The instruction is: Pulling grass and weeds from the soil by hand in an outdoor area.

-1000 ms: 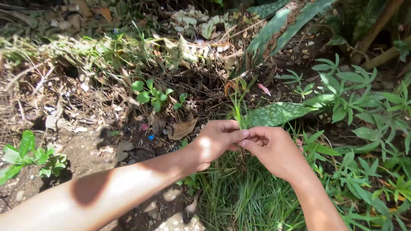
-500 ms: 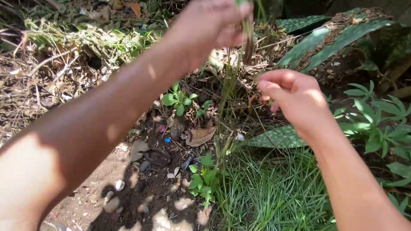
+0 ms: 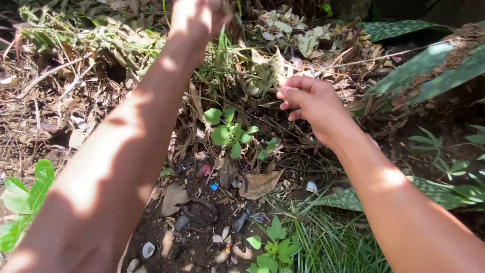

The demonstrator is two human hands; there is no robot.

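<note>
The ground is bare dark soil strewn with pebbles and dry leaves, with a heap of wilted, pulled-up plants along its far edge. The left hand is raised over that heap at the top of the view, fingers curled together on a few thin green blades of grass that hang below it; held this high, the blades are probably clear of the soil. How firmly it grips, I cannot tell. The right hand hovers lower and to the right, loosely curled with thumb and fingertips together, holding nothing visible, well apart from the blades. A small round-leaved seedling stands rooted between the two forearms.
</note>
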